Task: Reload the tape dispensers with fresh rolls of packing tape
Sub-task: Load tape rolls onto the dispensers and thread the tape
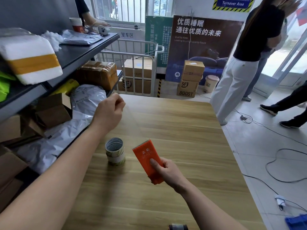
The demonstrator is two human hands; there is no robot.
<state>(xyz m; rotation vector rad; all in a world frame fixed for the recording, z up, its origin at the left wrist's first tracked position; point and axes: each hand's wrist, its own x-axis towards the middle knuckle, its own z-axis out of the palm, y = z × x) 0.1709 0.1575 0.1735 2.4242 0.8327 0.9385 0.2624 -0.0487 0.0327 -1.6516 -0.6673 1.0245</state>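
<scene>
My right hand grips an orange tape dispenser above the wooden table, thumb pressed on its flat face. A faint strip of clear tape stretches from the dispenser's top edge up to my left hand, whose curled fingers pinch the strip's end. My left hand is raised over the table's far left side. Two stacked rolls of packing tape stand upright on the table, just left of the dispenser and below my left forearm.
A dark object shows partly at the table's near edge. Shelves with parcels and bags line the left side. Cartons and a cage trolley stand beyond the table. People stand at the right, and cables lie on the floor.
</scene>
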